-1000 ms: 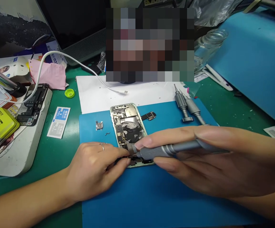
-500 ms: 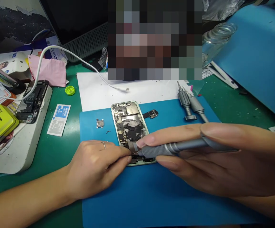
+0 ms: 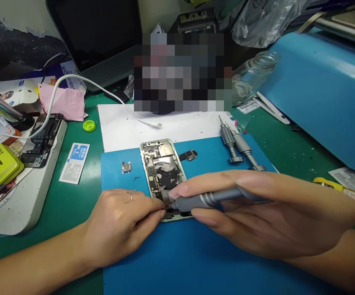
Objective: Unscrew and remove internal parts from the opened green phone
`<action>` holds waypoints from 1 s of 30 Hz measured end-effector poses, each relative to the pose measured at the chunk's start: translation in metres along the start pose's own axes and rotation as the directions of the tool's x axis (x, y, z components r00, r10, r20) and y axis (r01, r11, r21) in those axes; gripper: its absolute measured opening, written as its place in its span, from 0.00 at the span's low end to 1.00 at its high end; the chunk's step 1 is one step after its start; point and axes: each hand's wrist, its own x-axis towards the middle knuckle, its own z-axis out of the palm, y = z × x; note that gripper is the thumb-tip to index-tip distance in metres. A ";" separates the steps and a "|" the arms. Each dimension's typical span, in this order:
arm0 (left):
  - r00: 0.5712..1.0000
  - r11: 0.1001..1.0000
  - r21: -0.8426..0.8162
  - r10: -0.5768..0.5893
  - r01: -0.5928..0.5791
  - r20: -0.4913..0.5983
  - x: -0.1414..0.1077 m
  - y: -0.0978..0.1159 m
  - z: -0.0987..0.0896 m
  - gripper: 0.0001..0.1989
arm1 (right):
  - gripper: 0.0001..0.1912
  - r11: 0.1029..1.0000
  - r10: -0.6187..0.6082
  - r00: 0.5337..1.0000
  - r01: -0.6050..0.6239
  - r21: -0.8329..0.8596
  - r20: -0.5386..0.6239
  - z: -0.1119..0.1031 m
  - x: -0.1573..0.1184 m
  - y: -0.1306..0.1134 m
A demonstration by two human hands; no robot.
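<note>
An opened phone point(image 3: 166, 164) lies on the blue mat point(image 3: 165, 258), its inner parts exposed. My right hand point(image 3: 257, 213) grips a grey screwdriver point(image 3: 192, 203), its tip low over the phone's bottom end. At the phone's lower left edge, my left hand point(image 3: 118, 225) has thumb and forefinger pinched together; what they hold, if anything, is too small to name. A small metal part point(image 3: 126, 167) and some tiny screws point(image 3: 136, 178) rest left of the phone. A dark module point(image 3: 191, 155) lies against its right side.
Two more screwdrivers point(image 3: 230, 141) lie at the mat's upper right. A white cable point(image 3: 103, 87) arches over white paper point(image 3: 116, 135). On the left are a green cap point(image 3: 89, 125), a card point(image 3: 74, 163) and another opened phone point(image 3: 39, 143). Behind stand glass jars point(image 3: 251, 78).
The view has shifted, so most of the scene sits slightly lower and farther left. Both hands keep their places at the phone, with the screwdriver still in my right hand.
</note>
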 end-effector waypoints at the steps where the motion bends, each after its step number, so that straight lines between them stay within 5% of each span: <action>1: 1.000 1.000 -0.003 -0.002 0.002 0.001 0.000 0.000 0.000 0.06 | 0.12 1.000 -0.028 1.000 0.028 0.013 0.011 -0.002 0.003 -0.003; 6: 1.000 1.000 -0.030 0.000 0.000 -0.007 -0.002 0.001 0.001 0.05 | 0.14 0.997 0.079 0.990 -0.077 -0.025 0.119 -0.011 0.013 -0.018; 12: 1.000 0.999 -0.041 -0.017 0.017 -0.001 0.000 0.000 0.000 0.05 | 0.09 0.998 0.059 0.996 -0.059 -0.002 0.073 -0.006 0.014 -0.018; 27: 1.000 1.000 -0.027 -0.016 0.016 -0.005 0.000 0.000 0.000 0.05 | 0.09 0.978 0.107 0.980 -0.134 0.157 0.168 -0.016 0.016 -0.017; 30: 1.000 1.000 -0.026 -0.015 0.015 -0.003 0.000 0.000 0.000 0.05 | 0.09 0.993 0.072 0.994 -0.079 0.092 0.082 -0.009 0.010 -0.011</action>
